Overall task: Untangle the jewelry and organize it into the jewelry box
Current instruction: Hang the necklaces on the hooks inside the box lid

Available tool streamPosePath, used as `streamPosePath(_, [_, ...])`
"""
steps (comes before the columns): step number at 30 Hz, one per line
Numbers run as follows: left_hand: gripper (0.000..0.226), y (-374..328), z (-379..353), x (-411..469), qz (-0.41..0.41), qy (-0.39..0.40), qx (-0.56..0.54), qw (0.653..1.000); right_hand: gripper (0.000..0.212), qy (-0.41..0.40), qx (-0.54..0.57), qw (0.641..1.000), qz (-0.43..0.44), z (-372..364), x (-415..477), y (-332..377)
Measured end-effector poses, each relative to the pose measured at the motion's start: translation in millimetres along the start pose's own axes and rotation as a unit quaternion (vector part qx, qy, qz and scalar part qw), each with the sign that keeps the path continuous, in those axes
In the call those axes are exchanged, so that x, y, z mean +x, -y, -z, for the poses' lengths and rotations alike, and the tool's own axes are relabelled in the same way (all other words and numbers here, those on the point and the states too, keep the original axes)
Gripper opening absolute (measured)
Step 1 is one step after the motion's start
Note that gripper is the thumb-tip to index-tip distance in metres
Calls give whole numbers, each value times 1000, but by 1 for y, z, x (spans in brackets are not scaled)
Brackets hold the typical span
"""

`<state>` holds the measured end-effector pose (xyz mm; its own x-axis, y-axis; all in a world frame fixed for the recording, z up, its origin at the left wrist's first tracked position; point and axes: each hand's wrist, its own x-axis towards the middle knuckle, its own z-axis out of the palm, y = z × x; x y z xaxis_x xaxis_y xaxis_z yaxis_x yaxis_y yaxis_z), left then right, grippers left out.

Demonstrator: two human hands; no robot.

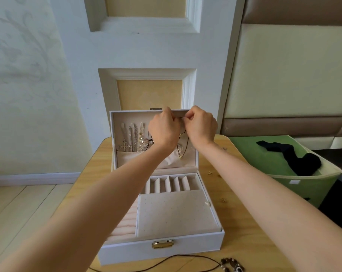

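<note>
Both hands are up at the top of the open lid (113, 134). The left hand (163, 130) and right hand (200, 125) meet knuckle to knuckle just under its upper edge. Fingers on both are curled in tight, thumbs and fingertips pinched together on the top end of a dark necklace (183, 148). It hangs straight down between the two wrists, inside the lid, its small gold pendant dangling just above the lid's pocket.

To the left in the same lid, a row of chains (134, 137) is hanging from the hooks, a silver cross (124, 147) at the bottom of the first one.

The box (127, 250) sits on the table (244, 242), brass latch facing the camera, lid standing upright. In the base there's a dotted pad at the front right, ring rolls on the left and small slots behind.

On the table in front of the box lie a loose dark cord (186, 258) and a clump of beads (232, 264). A few tiny gold bits (223, 200) are scattered to the right. Beyond the table's right edge stands a green bin (307, 185) with a black cloth (303, 160) in it.
</note>
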<state>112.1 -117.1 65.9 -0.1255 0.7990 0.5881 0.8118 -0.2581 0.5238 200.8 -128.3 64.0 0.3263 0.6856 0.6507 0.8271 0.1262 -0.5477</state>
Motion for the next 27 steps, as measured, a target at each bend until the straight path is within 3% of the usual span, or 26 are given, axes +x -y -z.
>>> streamPosePath(10, [17, 15, -9, -16, -49, 49, 55, 996, 14, 77, 6, 997, 12, 1, -15, -13])
streamPosePath(20, [25, 42, -13, -63, -4, 97, -28, 995, 20, 90, 112, 987, -76, -1, -57, -31])
streamPosePath(23, [20, 51, -17, -75, -38, 122, 4, 992, 17, 131, 128, 976, -116, -1, -69, -34])
streamPosePath(26, [23, 53, -17, -85, -72, 139, 26, 987, 2, 185, 125, 964, -147, -3, -79, -34])
streamPosePath(27, [25, 53, -16, -87, -81, 144, 38, 986, 7, 194, 113, 964, -145, -5, -83, -34])
